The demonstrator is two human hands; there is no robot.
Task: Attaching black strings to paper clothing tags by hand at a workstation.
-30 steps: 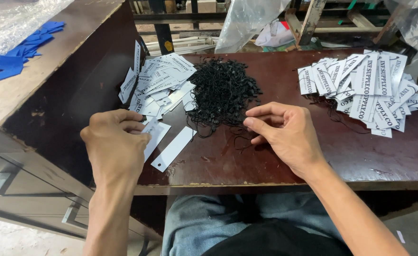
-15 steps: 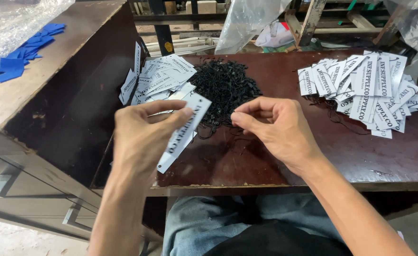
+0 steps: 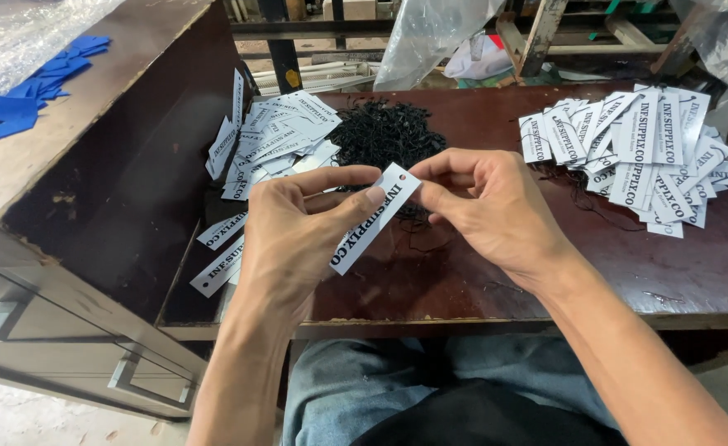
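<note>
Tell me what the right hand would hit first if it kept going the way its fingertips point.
The right hand points left at the white paper tag pinched in the left hand; it would likely meet the tag's punched top end first, already at its fingertips.

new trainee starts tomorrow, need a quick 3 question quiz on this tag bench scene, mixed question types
1. True or false: the left hand holds a white tag by its fingers.
2. Multiple choice: the pile of black strings lies
A. between the two heaps of tags
B. on the blue scraps
C. on the person's lap
3. Fill in: the right hand meets the held tag at the end with the small ____.

Key
1. True.
2. A: the left tag heap is on one side and the right tag heap on the other, all on the brown table.
3. Hole.
</note>
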